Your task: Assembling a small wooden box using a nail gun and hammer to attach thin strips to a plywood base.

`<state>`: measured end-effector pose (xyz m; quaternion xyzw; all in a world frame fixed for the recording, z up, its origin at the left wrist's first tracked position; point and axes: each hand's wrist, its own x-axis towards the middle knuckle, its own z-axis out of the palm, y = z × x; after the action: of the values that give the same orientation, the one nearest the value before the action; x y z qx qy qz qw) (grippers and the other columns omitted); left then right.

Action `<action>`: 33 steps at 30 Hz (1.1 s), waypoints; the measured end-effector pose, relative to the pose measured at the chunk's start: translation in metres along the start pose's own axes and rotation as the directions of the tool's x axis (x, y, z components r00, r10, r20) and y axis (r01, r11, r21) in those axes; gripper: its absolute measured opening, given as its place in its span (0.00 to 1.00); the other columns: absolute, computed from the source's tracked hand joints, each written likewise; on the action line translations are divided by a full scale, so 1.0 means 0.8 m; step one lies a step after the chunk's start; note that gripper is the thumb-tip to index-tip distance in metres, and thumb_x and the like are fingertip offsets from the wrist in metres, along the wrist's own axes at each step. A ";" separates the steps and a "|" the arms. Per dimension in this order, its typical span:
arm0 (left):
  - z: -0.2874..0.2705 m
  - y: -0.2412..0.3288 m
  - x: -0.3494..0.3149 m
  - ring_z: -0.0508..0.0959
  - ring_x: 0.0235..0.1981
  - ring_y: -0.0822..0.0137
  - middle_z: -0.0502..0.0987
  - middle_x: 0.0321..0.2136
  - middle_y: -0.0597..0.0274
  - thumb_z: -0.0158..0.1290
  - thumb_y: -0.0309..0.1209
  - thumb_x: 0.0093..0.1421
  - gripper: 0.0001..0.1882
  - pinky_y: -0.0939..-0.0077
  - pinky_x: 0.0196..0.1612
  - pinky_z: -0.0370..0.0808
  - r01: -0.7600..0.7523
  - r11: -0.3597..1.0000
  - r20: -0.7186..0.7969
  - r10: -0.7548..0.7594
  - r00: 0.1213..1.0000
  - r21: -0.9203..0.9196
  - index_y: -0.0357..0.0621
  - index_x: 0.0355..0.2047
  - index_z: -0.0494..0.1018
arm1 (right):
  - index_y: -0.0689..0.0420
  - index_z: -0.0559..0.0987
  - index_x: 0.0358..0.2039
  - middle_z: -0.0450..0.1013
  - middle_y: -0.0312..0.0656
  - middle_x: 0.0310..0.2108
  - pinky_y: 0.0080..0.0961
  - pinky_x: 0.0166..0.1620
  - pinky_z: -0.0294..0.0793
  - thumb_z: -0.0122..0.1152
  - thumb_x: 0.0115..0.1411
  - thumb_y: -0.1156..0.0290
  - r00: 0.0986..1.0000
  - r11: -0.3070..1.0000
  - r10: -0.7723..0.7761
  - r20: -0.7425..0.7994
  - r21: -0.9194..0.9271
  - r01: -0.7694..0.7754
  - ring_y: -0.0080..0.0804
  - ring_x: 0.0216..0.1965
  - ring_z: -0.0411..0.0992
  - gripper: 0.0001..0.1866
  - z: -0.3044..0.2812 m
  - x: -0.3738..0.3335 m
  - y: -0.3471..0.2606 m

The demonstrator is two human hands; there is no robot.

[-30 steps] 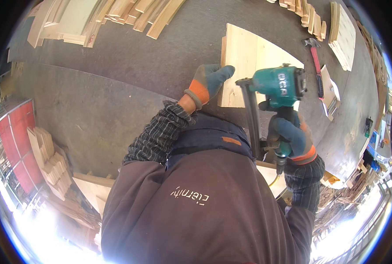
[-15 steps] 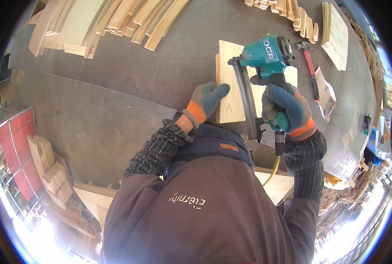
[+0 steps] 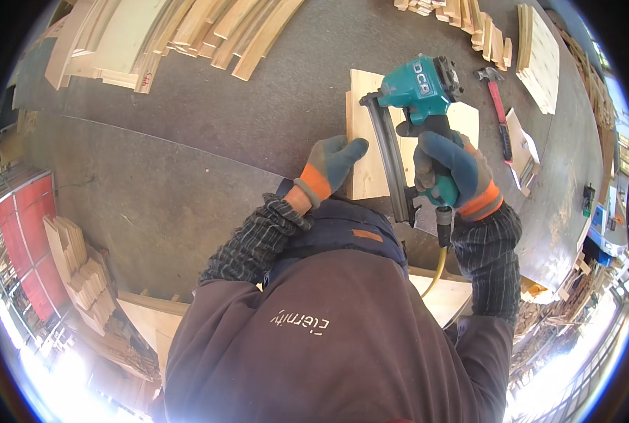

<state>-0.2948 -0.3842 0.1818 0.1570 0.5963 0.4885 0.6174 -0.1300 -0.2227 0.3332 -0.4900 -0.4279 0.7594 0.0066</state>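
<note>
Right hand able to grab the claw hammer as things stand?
Probably not: the right hand is wrapped around the pneumatic nailer. It would likely need freeing first, though the claw hammer lies close by, uncovered.

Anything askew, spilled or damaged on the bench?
Only mildly untidy: the wood strips at far left lie with ragged ends, unlike the neater panel stack at far right. No spill or obvious damage visible.
</note>
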 end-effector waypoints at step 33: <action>-0.014 -0.006 0.018 0.85 0.43 0.63 0.84 0.46 0.48 0.66 0.28 0.56 0.28 0.71 0.49 0.81 0.006 1.000 0.148 -0.006 0.989 0.002 0.30 0.56 0.76 | 0.61 0.79 0.36 0.74 0.38 0.23 0.24 0.27 0.72 0.57 0.67 0.65 0.990 0.987 0.135 -0.026 -0.083 -0.137 0.26 0.22 0.72 0.11 -0.002 -0.027 0.046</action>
<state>-0.3057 -0.3793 0.1669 0.1916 0.5496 0.4731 0.6614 -0.1024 -0.2540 0.3249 -0.5257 -0.4253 0.7342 -0.0617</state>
